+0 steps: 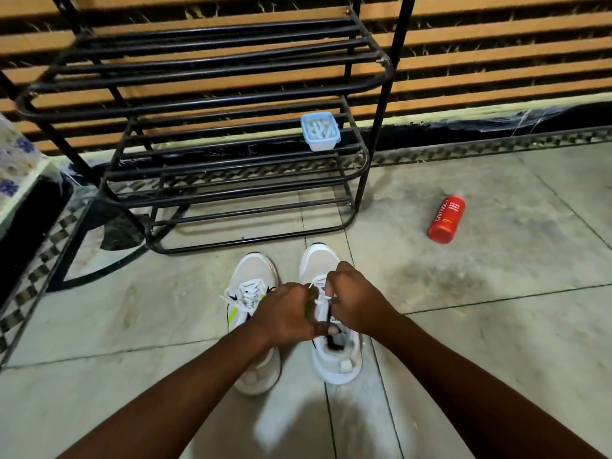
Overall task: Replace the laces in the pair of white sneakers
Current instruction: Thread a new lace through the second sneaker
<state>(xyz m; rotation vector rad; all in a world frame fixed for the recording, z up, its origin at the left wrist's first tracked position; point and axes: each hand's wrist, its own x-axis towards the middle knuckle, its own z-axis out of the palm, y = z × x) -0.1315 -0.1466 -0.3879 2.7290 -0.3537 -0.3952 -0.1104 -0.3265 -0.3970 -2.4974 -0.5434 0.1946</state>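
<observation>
You see white sneakers (334,356) of matt cloth with woven cord laces (249,294), a glossy black metal rack (205,104), a smooth red plastic bottle (446,218), a translucent plastic box (320,131), and dull, stained floor tiles (496,260).

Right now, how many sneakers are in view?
2. The left sneaker sits on the floor before the rack; the right sneaker sits beside it, under both hands.
</observation>
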